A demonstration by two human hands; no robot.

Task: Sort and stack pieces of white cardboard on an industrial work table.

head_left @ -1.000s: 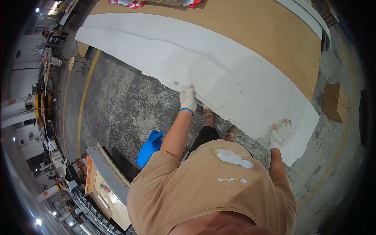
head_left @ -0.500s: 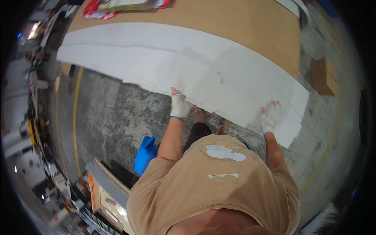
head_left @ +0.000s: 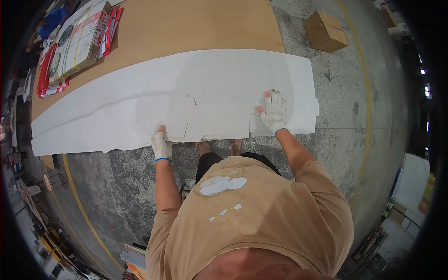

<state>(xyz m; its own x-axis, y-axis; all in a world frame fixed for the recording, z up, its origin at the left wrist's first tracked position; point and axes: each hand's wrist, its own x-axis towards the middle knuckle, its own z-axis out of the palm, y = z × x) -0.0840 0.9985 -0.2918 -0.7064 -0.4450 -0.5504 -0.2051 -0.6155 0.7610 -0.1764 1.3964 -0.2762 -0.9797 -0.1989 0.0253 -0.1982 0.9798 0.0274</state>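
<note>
A long white cardboard sheet [head_left: 224, 84] lies across the brown board in front of me, its near edge uneven, with a few slits and folded flaps. My left hand [head_left: 162, 146], in a white knit glove with bare thumb tip, grips that near edge. Its thumb rests on top and the other fingers are hidden. Farther right, my gloved right hand [head_left: 274, 113] lies flat on the sheet's upper face, fingers spread, with bare thumb and index tips.
Under the sheet spreads a large brown board [head_left: 200, 25]. A strapped stack of printed cardboard [head_left: 79, 42] with red pieces sits at its far left. One brown carton [head_left: 325, 31] stands on the concrete floor at far right. A round-topped stool [head_left: 48, 182] is at left.
My view has turned, so the sheet now runs more level before me. Both hands stay at the sheet; the right fingers now show spread flat. The strapped stack has come further into view.
</note>
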